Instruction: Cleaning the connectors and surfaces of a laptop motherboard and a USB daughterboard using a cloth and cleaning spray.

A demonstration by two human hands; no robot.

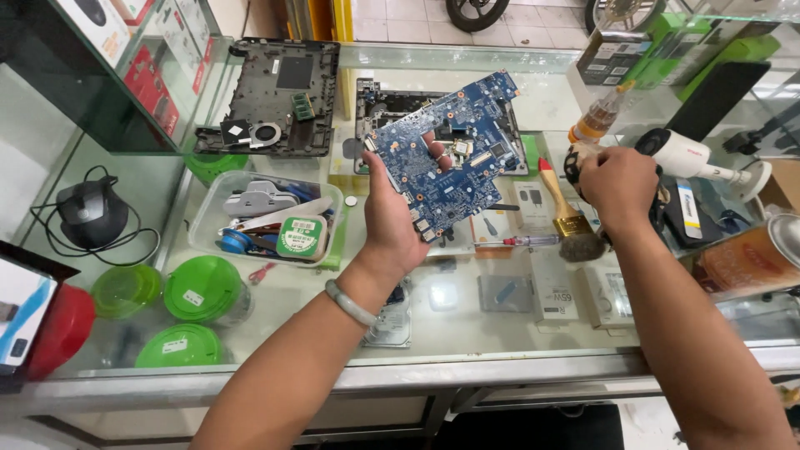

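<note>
In the middle of the frame the left hand [392, 221] grips a blue board [450, 150] by its lower edge, thumb on the near face and fingers behind, so the board stands lifted off the counter [467, 333] and tilted toward the camera; held this way its chip side faces up and no part of it rests on the glass. The right hand [617, 187], at centre right, is closed around a dark object that its own back mostly hides, so what it grips cannot be told; a clear bottle [598, 117] with amber liquid rises just behind it. Just left of that hand, a brush [567, 212] lies on the glass with its bristles toward the near edge, and a thin screwdriver [521, 242] lies beside it, both within easy reach. At upper left, the black laptop shell [279, 96] lies open side up, a second shell part lying behind the board. A clear tray [204, 212] at centre left keeps small tools together, and green-lidded tubs [204, 287] stand at lower left, near a mouse [92, 212].
</note>
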